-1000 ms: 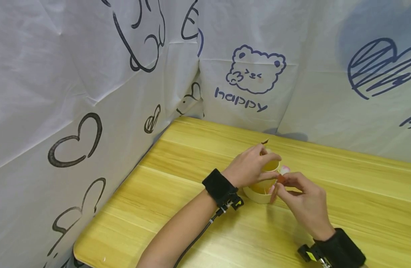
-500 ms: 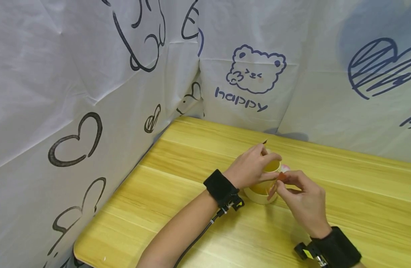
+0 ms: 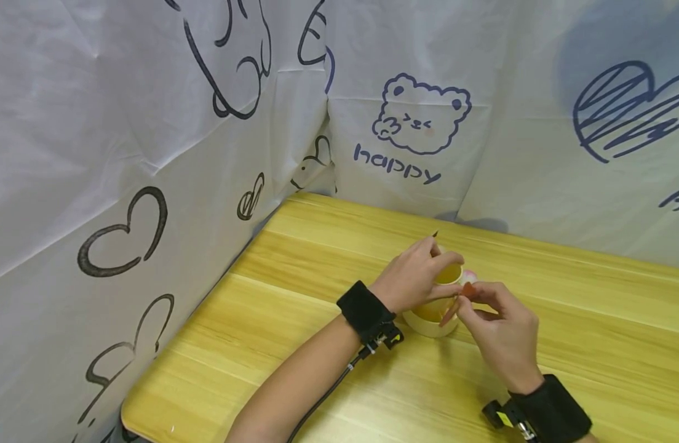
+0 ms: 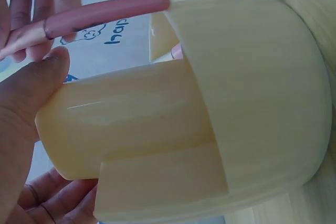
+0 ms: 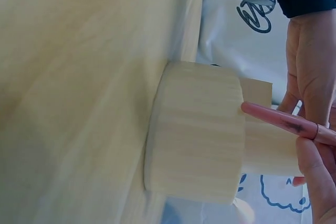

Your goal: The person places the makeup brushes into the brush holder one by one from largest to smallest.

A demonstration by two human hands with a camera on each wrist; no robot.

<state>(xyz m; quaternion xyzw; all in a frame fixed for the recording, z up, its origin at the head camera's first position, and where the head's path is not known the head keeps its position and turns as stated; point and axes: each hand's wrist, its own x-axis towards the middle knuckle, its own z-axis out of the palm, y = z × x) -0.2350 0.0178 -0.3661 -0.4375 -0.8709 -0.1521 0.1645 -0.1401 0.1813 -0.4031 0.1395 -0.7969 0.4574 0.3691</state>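
A cream-coloured holder (image 3: 430, 327) stands on the table, a wide round bowl with a taller tube rising from it. My left hand (image 3: 414, 277) grips the tube (image 4: 131, 114), thumb on one side and fingers on the other in the left wrist view. Between thumb and fingertips, my right hand (image 3: 505, 332) pinches a slim pink pen-like stick (image 5: 278, 119) with a seam partway along and a reddish-brown upper end in the head view. The stick slants, its lower tip at the bowl's rim (image 4: 197, 72). Its exact kind cannot be made out.
Beyond the hands shows a small pink-and-white rounded thing (image 3: 469, 277), partly hidden. A dark pointed tip (image 3: 435, 234) pokes out behind the left hand. White sheets with drawings (image 3: 422, 117) wall off the left and back edges of the wooden table (image 3: 251, 344).
The right hand has shifted slightly left, and the pink stick's lower end has swung left and up towards the bowl's rim. The left hand stays almost still on the holder.
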